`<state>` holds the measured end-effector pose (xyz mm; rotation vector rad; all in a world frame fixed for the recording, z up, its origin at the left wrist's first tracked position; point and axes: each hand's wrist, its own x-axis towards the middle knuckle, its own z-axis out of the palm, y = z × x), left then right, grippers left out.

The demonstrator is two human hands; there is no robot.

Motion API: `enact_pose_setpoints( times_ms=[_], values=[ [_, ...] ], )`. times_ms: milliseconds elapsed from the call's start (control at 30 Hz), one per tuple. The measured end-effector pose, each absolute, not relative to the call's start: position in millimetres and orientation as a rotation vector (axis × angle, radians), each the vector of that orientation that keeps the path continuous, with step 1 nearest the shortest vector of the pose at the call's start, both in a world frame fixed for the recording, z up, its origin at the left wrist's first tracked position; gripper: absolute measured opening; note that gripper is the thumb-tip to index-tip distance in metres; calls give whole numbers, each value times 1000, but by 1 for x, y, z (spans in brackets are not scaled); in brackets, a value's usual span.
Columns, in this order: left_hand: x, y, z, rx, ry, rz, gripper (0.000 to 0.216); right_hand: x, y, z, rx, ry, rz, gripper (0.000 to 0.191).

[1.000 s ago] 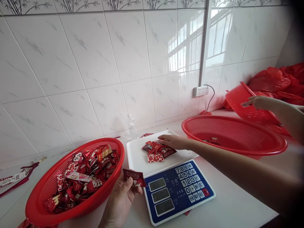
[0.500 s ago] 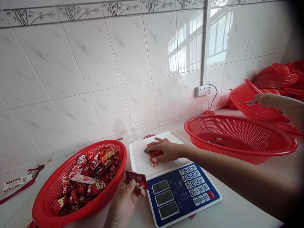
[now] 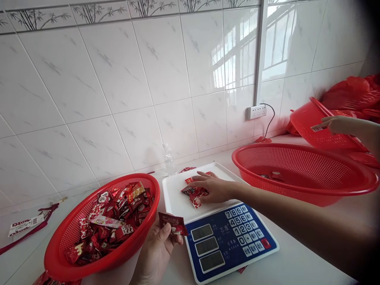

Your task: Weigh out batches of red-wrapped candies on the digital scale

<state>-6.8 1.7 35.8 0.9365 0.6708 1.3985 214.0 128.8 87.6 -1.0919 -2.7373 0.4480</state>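
Observation:
My left hand [image 3: 154, 253] is low in the middle and pinches a dark red candy packet [image 3: 172, 224] between thumb and fingers, beside the scale. My right hand [image 3: 212, 188] reaches across from the right and lies on the white tray [image 3: 175, 202] of a blue-faced electronic scale [image 3: 231, 237]. Its fingers curl over a small pile of red candy packets [image 3: 192, 194]. To the left, a red plastic basket [image 3: 97, 265] holds several wrapped candies [image 3: 115, 217].
A large red basket [image 3: 297, 166] with a few packets stands right of the scale. Behind it another person's hand [image 3: 337, 124] holds a packet at a tilted red basket [image 3: 308, 118], near red bags [image 3: 350, 91]. A clear bottle [image 3: 169, 158] and a wall socket [image 3: 257, 112] are by the tiled wall.
My right hand has drawn the spread packets on the scale tray together into a tighter pile under its fingers. My left hand keeps hold of its packet.

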Motion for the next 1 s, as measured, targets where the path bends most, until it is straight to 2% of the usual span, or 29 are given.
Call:
enact_pose_setpoints(
  times_ms=[367,667,1000],
  values=[
    [-7,2,35,939,663,1401,22,201,135,84,-1201,-2720,480,72],
    [-8,2,34,933,640,1378,20,199,128,90,-1251,-2677,425,61],
    [-8,2,34,931,617,1372,19,238,146,76,-1432,-2530,367,58]
  ],
)
